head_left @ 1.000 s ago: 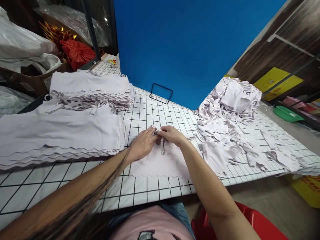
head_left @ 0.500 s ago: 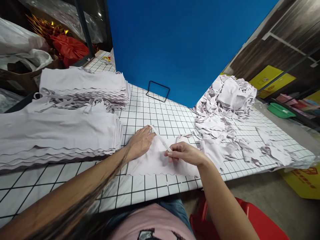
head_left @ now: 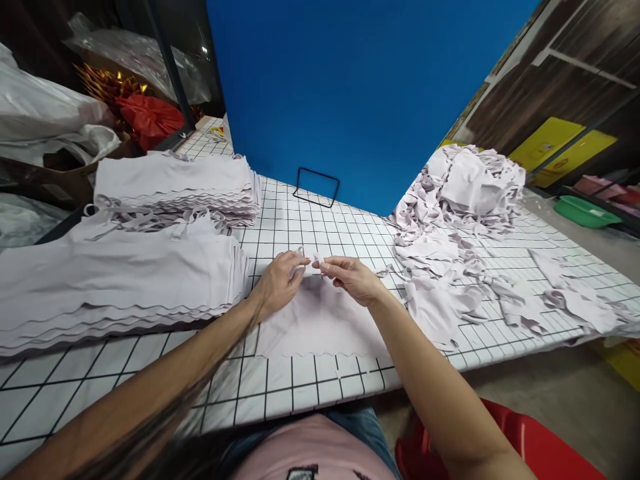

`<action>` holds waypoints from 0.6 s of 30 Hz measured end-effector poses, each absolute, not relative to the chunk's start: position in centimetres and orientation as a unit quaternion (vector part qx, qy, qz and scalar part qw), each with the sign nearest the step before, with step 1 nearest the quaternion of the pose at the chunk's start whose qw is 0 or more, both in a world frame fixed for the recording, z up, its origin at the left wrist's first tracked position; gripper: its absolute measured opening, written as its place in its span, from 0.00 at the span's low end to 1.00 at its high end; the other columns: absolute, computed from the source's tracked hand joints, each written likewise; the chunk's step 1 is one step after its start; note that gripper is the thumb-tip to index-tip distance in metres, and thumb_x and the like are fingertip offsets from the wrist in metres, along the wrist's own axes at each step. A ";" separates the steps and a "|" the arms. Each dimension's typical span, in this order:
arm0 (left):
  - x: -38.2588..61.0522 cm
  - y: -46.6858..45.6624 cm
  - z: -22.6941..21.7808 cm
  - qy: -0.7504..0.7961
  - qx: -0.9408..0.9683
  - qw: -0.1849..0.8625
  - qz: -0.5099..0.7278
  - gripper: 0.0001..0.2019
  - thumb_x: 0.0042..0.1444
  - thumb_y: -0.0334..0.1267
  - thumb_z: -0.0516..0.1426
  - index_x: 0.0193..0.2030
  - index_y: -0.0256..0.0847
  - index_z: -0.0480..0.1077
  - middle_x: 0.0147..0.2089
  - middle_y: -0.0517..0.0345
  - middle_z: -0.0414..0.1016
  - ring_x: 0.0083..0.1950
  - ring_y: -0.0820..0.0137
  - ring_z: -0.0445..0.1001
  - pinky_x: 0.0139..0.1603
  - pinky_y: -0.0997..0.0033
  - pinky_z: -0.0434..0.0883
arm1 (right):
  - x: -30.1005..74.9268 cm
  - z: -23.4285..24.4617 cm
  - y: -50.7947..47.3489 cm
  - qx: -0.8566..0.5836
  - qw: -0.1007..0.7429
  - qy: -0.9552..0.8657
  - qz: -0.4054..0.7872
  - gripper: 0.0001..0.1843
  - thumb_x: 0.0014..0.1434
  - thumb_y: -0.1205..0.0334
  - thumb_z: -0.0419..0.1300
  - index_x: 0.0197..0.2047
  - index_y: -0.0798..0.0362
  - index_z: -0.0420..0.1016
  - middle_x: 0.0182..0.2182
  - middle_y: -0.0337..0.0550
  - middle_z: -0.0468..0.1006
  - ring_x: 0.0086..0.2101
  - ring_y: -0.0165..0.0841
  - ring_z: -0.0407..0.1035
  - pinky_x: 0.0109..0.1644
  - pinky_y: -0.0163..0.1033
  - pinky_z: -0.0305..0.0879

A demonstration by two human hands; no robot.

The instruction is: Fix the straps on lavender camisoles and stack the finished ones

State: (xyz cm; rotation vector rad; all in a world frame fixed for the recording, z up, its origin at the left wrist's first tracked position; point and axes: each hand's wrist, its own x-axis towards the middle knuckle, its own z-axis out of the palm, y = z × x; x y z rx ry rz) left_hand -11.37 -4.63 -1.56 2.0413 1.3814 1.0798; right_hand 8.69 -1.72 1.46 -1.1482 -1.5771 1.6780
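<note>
A pale lilac fabric piece (head_left: 320, 327) with a wavy lower edge lies flat on the table in front of me. Above its upper edge, my right hand (head_left: 350, 277) pinches a narrow pale strap (head_left: 318, 259) between thumb and fingertips. My left hand (head_left: 280, 280) is close by on the left, fingers curled together at the strap's other side. The fingertips of both hands are almost touching. How much of the strap the left fingers grip is partly hidden.
Stacks of folded pale fabric (head_left: 125, 267) stand at left. On the right lie a heap of crumpled pieces (head_left: 465, 187) and loose scattered ones. A blue panel (head_left: 370, 100) rises behind a black wire frame (head_left: 317, 187). A red stool (head_left: 530, 443) is below right.
My right hand has moved up and left, bringing the strap close to my left hand. The left fingers have gone from lying flat to curled. The view has shifted slightly.
</note>
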 end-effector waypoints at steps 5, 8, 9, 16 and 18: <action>-10.8 -5.0 -0.4 0.491 0.665 0.388 0.409 0.11 0.59 0.42 0.57 0.40 0.37 0.76 0.43 0.52 0.79 0.44 0.66 0.76 0.47 0.67 0.74 | 7.0 0.4 -1.4 -0.445 0.343 -0.548 0.620 0.16 0.51 0.47 0.67 0.36 0.50 0.79 0.37 0.40 0.78 0.35 0.28 0.65 0.36 0.35 0.57; -10.4 -5.1 -0.3 0.508 0.627 0.424 0.411 0.12 0.55 0.43 0.60 0.40 0.37 0.77 0.42 0.52 0.80 0.42 0.66 0.77 0.46 0.67 0.73 | 6.8 -0.1 -1.7 -0.444 0.356 -0.539 0.621 0.16 0.51 0.47 0.68 0.37 0.51 0.79 0.39 0.42 0.78 0.35 0.29 0.66 0.34 0.35 0.58; -10.3 -5.0 -0.4 0.511 0.617 0.430 0.417 0.12 0.55 0.43 0.60 0.39 0.36 0.77 0.41 0.52 0.80 0.42 0.66 0.77 0.46 0.67 0.73 | 6.9 -0.2 -1.7 -0.442 0.356 -0.542 0.619 0.17 0.51 0.47 0.67 0.37 0.51 0.79 0.39 0.42 0.78 0.35 0.30 0.66 0.34 0.35 0.58; -10.4 -4.9 -0.4 0.503 0.613 0.430 0.432 0.11 0.56 0.42 0.59 0.34 0.36 0.77 0.36 0.55 0.80 0.39 0.67 0.77 0.43 0.69 0.72 | 7.5 -0.7 -1.5 -0.410 0.346 -0.625 0.567 0.16 0.56 0.46 0.63 0.33 0.52 0.74 0.31 0.39 0.72 0.31 0.29 0.62 0.34 0.36 0.58; -10.5 -5.0 -0.2 0.510 0.618 0.429 0.417 0.11 0.56 0.42 0.59 0.34 0.35 0.77 0.35 0.54 0.80 0.38 0.67 0.76 0.42 0.69 0.71 | 7.9 -0.5 -1.4 -0.409 0.331 -0.662 0.534 0.16 0.58 0.47 0.62 0.32 0.52 0.72 0.29 0.38 0.70 0.29 0.28 0.60 0.34 0.36 0.58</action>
